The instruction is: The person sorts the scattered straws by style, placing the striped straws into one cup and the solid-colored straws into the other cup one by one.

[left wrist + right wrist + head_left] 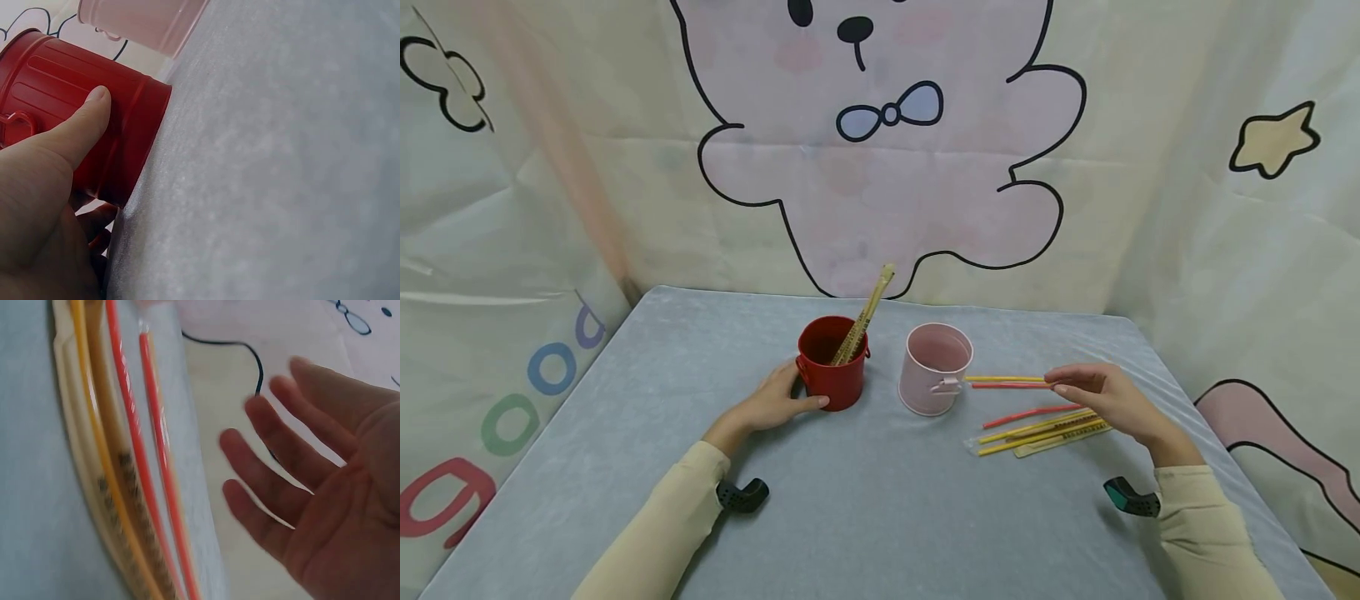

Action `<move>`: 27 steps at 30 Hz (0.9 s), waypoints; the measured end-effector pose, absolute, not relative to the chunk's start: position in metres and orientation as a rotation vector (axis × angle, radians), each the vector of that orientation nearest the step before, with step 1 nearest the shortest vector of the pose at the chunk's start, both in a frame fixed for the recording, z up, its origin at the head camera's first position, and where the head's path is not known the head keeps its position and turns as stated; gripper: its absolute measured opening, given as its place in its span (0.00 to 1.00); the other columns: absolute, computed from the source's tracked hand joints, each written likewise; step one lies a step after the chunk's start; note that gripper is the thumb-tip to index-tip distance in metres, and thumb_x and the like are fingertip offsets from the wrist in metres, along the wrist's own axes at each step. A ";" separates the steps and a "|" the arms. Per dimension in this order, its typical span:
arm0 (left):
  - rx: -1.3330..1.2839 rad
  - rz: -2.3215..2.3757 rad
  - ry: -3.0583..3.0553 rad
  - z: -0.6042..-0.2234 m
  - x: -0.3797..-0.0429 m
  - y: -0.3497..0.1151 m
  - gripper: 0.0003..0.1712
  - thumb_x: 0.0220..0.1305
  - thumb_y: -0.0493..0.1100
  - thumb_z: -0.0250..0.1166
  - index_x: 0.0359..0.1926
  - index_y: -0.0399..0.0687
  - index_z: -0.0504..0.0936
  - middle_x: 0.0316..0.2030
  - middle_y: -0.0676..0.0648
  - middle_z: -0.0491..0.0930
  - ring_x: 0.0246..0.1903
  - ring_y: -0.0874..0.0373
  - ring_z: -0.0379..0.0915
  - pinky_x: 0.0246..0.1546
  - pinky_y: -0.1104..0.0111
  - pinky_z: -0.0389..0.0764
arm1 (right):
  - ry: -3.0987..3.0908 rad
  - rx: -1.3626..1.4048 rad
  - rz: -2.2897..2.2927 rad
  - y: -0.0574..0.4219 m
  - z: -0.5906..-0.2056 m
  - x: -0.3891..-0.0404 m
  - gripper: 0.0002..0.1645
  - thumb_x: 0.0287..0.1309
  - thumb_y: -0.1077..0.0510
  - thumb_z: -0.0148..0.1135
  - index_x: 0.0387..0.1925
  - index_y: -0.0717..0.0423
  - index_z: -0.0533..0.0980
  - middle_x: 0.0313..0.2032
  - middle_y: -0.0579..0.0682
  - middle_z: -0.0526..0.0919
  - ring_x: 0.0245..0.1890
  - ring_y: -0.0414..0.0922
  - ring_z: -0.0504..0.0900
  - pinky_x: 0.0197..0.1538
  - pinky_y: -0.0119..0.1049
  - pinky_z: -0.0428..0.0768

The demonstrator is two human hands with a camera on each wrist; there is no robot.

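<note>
My left hand (777, 398) holds a small red metal bucket (838, 385) from its left side, thumb across the front and fingers partly hidden behind. Two paper-wrapped chopstick packs (865, 317), or one wide one, lean out of that bucket. Over the far ends of a yellow straw (1007, 379) and a red straw (1007, 386) hovers my right hand (1105, 396). In the right wrist view its fingers are spread and loosely bent, with nothing between them. Nearer me lies a pile of another red straw (1026, 416), yellow straws (1000, 451) and printed paper-wrapped chopsticks (1063, 438).
A pink metal bucket (925, 387) stands just right of the red one, close to the straws' left ends. Grey-blue cloth covers the table (887, 517). Behind it hangs a printed curtain (887, 208).
</note>
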State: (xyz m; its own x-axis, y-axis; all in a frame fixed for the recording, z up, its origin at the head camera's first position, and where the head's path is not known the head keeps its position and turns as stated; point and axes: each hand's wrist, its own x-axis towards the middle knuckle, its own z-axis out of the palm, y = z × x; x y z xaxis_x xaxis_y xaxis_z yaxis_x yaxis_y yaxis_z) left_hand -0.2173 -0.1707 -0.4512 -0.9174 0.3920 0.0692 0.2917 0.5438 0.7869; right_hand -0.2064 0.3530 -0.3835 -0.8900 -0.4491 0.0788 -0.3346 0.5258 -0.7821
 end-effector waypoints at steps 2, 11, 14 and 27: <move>0.614 1.334 2.653 -0.452 -0.218 -0.170 0.40 0.64 0.52 0.71 0.72 0.46 0.67 0.68 0.42 0.72 0.70 0.43 0.63 0.73 0.41 0.60 | 2.636 -0.656 -1.228 0.359 -0.386 -0.205 0.18 0.70 0.63 0.60 0.56 0.71 0.78 0.49 0.35 0.87 0.46 0.25 0.83 0.47 0.20 0.81; 0.561 1.317 2.632 -0.452 -0.218 -0.170 0.43 0.64 0.53 0.70 0.74 0.47 0.63 0.72 0.41 0.67 0.73 0.41 0.58 0.74 0.39 0.57 | 2.534 -0.741 -1.206 0.377 -0.399 -0.203 0.13 0.67 0.66 0.61 0.49 0.72 0.80 0.44 0.47 0.89 0.42 0.29 0.81 0.40 0.26 0.81; 0.529 1.299 2.633 -0.453 -0.217 -0.171 0.44 0.64 0.54 0.70 0.75 0.47 0.62 0.72 0.41 0.66 0.73 0.41 0.57 0.74 0.38 0.56 | 2.506 -0.776 -1.221 0.379 -0.402 -0.204 0.12 0.65 0.67 0.62 0.47 0.72 0.80 0.41 0.45 0.87 0.38 0.31 0.80 0.36 0.28 0.80; 0.516 1.276 2.635 -0.451 -0.216 -0.171 0.44 0.65 0.55 0.69 0.75 0.47 0.62 0.74 0.40 0.64 0.75 0.39 0.54 0.74 0.37 0.55 | 2.522 -0.818 -1.096 0.388 -0.417 -0.211 0.07 0.62 0.69 0.65 0.42 0.69 0.83 0.38 0.51 0.88 0.36 0.30 0.82 0.37 0.25 0.81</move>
